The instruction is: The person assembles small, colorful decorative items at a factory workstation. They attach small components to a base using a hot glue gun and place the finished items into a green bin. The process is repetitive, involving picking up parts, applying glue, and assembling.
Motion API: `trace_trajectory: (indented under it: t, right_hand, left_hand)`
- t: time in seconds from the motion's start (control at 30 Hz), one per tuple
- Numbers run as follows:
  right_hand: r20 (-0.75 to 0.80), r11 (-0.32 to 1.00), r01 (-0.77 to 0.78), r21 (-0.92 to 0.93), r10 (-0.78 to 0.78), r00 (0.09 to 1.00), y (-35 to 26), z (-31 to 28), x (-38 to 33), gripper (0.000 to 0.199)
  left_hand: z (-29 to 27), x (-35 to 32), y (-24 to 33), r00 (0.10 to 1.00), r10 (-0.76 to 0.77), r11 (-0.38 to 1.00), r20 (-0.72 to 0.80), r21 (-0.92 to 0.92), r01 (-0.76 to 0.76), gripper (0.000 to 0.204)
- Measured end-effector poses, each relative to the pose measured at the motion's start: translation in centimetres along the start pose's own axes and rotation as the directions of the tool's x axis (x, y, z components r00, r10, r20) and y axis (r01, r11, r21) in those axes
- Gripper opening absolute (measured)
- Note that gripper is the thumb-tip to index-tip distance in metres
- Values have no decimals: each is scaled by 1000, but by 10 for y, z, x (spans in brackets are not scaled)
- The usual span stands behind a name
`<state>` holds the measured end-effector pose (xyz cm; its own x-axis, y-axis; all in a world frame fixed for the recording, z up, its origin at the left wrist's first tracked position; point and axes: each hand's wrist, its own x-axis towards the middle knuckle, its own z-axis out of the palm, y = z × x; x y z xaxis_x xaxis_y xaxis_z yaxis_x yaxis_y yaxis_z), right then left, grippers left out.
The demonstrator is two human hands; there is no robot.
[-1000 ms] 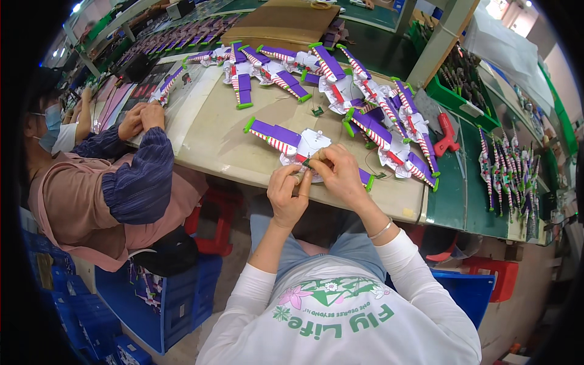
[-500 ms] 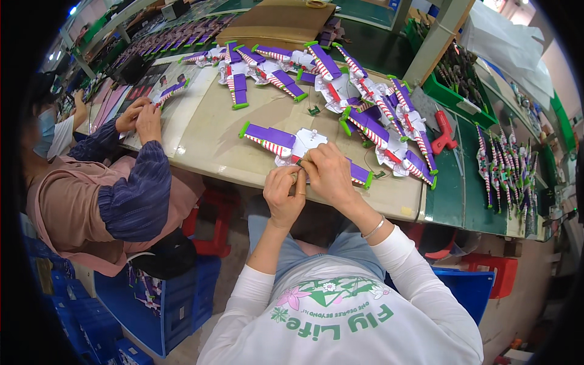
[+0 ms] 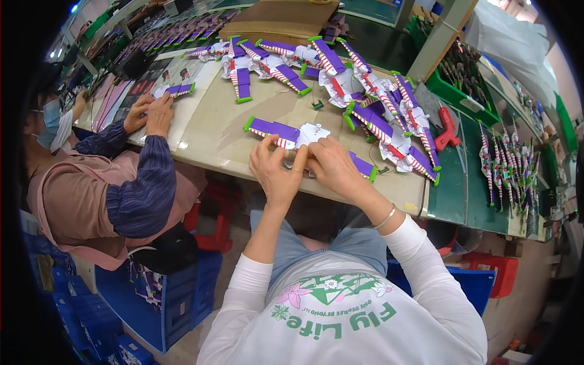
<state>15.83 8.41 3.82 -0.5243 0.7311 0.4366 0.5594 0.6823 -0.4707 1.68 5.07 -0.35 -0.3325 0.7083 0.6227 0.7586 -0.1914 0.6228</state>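
A toy wing assembly (image 3: 285,132), white in the middle with purple wings, red-and-white stripes and green tips, lies at the near edge of the beige table (image 3: 213,121). My left hand (image 3: 275,171) and my right hand (image 3: 330,166) press together on its near edge, fingers pinched on the white middle part. What sits between the fingertips is hidden by the hands.
Several more wing toys (image 3: 365,103) are heaped at the table's far side and right. A red tool (image 3: 447,128) lies on the green mat (image 3: 474,176). To my left a masked co-worker's hands (image 3: 149,112) rest on another wing piece. Blue crates (image 3: 164,292) stand below.
My two hands have stayed at the toy's near edge, shifting slightly. The co-worker's hands moved a little along the table at the left.
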Motion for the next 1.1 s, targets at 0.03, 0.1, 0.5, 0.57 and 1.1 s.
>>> trace_trajectory:
  t: [0.03,0.1,0.5,0.57,1.1]
  right_hand:
    - [7,996,-18,90,17,1000,3,-1,-1,9]
    - [-7,996,-44,76,45,999,3,-2,0,9]
    - [-80,996,-3,-90,-5,997,-5,6,-3,8]
    - [-78,999,-16,51,20,997,4,-1,-7,16]
    - [-60,861,-203,-465,198,978,143,-127,-163,64]
  left_hand:
    - [1,2,0,1000,-8,1000,2,-4,8,34]
    - [0,5,1,999,-33,999,15,-7,33,35]
    - [-2,10,-15,964,16,989,266,-146,24,32]
    - [-11,20,-15,961,195,980,194,12,-201,33]
    - [-81,33,-57,742,331,939,583,-126,-320,46]
